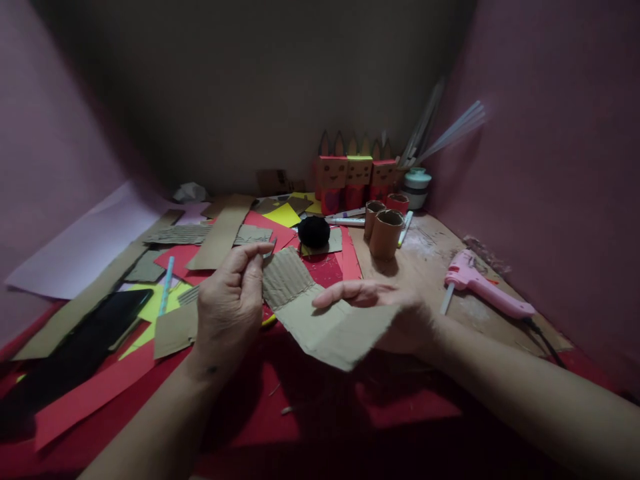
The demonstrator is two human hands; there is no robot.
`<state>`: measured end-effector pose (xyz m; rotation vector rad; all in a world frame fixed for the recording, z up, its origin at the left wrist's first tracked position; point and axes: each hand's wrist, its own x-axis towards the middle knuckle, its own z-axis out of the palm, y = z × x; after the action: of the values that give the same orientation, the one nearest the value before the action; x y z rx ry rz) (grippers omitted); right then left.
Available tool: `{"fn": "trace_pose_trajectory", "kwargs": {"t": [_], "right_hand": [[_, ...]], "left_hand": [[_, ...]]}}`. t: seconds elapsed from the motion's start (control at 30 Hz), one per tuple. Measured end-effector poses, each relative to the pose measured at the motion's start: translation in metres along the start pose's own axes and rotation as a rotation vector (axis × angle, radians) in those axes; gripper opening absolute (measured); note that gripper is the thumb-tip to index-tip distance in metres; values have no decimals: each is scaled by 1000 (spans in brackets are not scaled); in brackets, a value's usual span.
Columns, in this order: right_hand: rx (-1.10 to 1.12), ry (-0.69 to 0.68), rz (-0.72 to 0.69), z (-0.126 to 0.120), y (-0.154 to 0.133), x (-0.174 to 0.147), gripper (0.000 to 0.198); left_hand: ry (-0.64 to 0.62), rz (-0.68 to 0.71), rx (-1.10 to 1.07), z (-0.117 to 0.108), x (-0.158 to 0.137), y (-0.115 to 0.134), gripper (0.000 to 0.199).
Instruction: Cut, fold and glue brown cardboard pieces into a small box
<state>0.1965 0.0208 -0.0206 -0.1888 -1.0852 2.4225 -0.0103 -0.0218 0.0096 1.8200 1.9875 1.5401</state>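
A bent piece of cardboard (320, 330) is held up over the red table cover, with its ridged, corrugated flap (287, 277) at the upper left. My left hand (233, 293) is closed in a pinch at the flap's left edge, its fingertips partly hidden. The cardboard rests against my right hand (380, 300), one finger lying across its top face while the palm and other fingers are partly behind it. Just beyond sits a ball of black yarn (314, 232). A bit of a yellow handle (269, 321) shows below the flap.
Cardboard strips (223, 233), red paper (100, 397) and yellow paper (283, 215) cover the left side. Cardboard tubes (387, 235) stand at centre right, before box-headed figures (359, 175). A pink glue gun (487, 287) lies at right. Walls enclose both sides.
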Motion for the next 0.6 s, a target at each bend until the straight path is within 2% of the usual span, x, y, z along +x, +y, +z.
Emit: {"fn": "trace_pose_trajectory", "kwargs": {"t": [0.1,0.2,0.33,0.5,0.6], "right_hand": [[-54,2,-59,5,5,0,40],[-101,139,-57,9,9,3,26],[-139,363,-88,9,13,7,35],[-218,380,-132,4,17,8,38],[-248,386,-131,1,18,9,50]], "left_hand": [[29,1,8,0,-1,0,24],[18,21,12,0,-3,1,25],[10,43,-23,2,-7,3,24],[55,137,-36,2,-12,1,21],[66,92,-72,1,-15,6,21]]}}
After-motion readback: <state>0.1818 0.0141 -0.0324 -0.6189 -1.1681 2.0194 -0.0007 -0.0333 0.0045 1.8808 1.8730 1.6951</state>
